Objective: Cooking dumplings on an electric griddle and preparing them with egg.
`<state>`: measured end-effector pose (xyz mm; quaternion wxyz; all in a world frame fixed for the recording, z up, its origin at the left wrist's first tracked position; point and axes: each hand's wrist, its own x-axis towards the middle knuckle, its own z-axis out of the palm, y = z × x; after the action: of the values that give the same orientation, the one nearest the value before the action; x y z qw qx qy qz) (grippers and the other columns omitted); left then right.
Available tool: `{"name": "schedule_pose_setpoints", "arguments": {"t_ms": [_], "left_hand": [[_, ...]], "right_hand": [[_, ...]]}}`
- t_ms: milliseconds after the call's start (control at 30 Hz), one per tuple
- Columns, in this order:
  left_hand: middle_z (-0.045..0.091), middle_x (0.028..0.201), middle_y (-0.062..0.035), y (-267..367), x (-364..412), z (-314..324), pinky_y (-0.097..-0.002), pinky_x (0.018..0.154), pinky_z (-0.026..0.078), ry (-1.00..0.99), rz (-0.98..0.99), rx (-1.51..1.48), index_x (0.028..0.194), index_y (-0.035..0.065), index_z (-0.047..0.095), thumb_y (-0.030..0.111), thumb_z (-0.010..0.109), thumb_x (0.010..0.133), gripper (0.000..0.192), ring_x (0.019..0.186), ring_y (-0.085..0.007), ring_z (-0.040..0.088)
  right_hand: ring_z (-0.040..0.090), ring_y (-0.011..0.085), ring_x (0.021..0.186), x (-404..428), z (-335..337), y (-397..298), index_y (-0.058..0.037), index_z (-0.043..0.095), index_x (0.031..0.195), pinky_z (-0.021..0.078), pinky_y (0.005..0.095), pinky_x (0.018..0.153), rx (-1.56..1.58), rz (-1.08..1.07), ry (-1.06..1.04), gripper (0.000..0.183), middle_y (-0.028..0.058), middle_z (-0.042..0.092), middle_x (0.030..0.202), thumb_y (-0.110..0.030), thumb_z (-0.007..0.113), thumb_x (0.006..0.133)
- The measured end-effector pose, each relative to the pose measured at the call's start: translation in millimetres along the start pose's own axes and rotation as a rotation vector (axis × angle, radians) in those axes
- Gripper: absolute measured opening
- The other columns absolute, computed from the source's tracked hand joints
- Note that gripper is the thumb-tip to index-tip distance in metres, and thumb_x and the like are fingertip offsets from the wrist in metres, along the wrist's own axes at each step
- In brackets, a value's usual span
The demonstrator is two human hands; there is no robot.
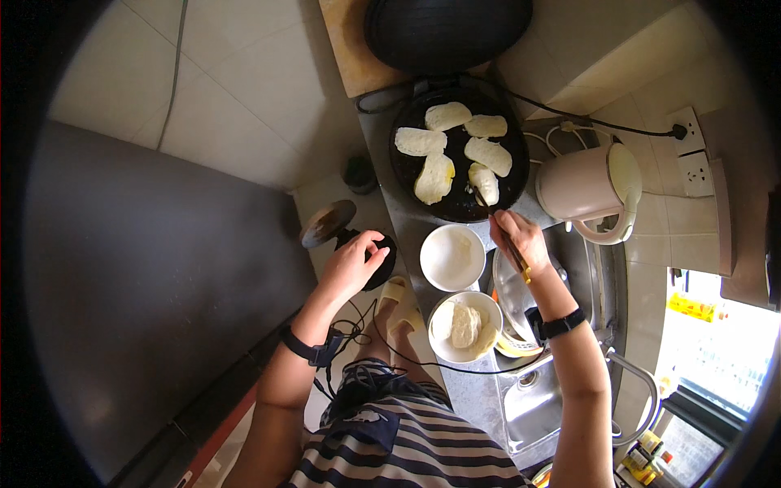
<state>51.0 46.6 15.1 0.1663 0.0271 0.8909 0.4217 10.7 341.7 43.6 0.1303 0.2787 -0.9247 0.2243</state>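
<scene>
My right hand [520, 241] grips a pair of dark chopsticks [515, 251] with yellow ends. Their tips touch a pale, lumpy slice [484, 183] at the near right of a round black electric griddle [460, 210]. Several other pale, oblong slices, maybe bread or dough, lie on the griddle; one slice [435, 178] shows a yellow patch. My left hand [357, 262] hangs in the air to the left of the counter, holding nothing, fingers curled and a little apart. Closer to me are a nearly empty white bowl [453, 258] and a second white bowl [434, 323] with more pale pieces [465, 326].
The griddle's black lid [448, 33] stands raised behind it. A pink electric kettle [576, 183] is at its right, near a plugged-in cord [598, 122]. Beside the bowls, the steel sink [534, 409] holds dishes. A bin with a raised lid [328, 224] stands below my left hand.
</scene>
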Motion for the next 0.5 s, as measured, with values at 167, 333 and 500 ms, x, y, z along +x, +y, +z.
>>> {"name": "schedule_pose_setpoints", "arguments": {"t_ms": [167,333,500], "left_hand": [[0.06,0.08,-0.0074,-3.4,-1.0,-0.6,-0.0337,0.063,0.045,0.007,-0.027,-0.025,0.102,0.0065,0.052,0.025,0.058,0.083,0.027,0.073,-0.0255,0.058],[0.06,0.079,-0.0071,2.1,0.5,-1.5,-0.0333,0.062,0.045,-0.009,-0.031,-0.008,0.102,0.0062,0.052,0.025,0.058,0.083,0.027,0.072,-0.0245,0.058],[0.06,0.079,-0.0074,3.3,1.0,2.4,-0.0332,0.062,0.045,-0.007,-0.008,-0.014,0.102,0.0067,0.052,0.024,0.058,0.083,0.026,0.072,-0.0246,0.058]], "right_hand": [[0.056,0.027,0.056,-5.2,0.8,-10.2,-0.0031,0.05,0.079,0.0473,0.0332,0.051,0.019,0.022,-0.009,0.015,0.0097,0.053,0.064,0.002,0.061,0.072],[0.056,0.0268,0.057,1.0,3.3,-11.3,-0.0042,0.049,0.08,0.0465,0.0349,0.05,0.024,0.059,0.017,0.013,0.0094,0.053,0.065,-0.001,0.06,0.075],[0.056,0.0297,0.056,0.2,-1.8,-6.6,-0.0044,0.051,0.082,0.0462,0.0338,0.05,0.229,0.272,0.14,0.011,0.0113,0.055,0.064,-0.003,0.061,0.077]]}}
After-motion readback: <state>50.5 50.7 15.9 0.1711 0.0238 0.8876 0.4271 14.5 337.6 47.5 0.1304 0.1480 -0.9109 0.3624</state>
